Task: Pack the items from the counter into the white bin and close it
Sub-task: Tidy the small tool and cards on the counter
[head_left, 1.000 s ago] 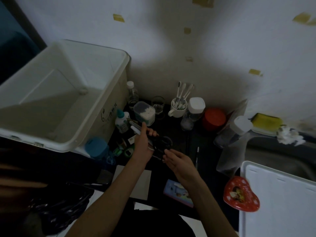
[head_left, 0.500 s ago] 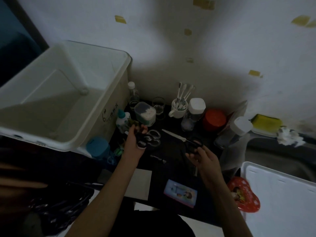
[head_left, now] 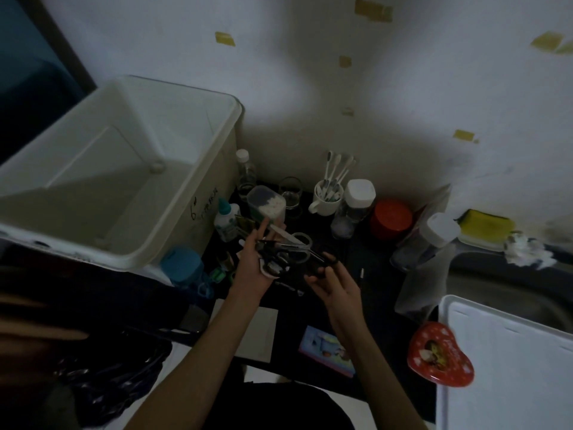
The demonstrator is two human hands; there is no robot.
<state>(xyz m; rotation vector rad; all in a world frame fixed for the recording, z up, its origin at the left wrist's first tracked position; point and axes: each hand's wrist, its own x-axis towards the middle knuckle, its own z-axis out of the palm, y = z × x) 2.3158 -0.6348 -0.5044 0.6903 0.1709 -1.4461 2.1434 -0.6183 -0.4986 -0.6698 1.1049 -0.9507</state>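
Several scissors (head_left: pixel 286 249) are bunched in the left hand (head_left: pixel 252 266), fingers curled round them, above the counter (head_left: pixel 372 262) just right of the bin (head_left: pixel 130 187). A dark pair (head_left: pixel 324 265) is pinched by its handle in the right hand (head_left: pixel 336 285) and held against the bundle. Stiff, light, smooth metal; likely to slide apart. Better gripped at the handle loops, blades kept shut. Bin is open, looks empty; lid (head_left: pixel 508 367) lies at right.
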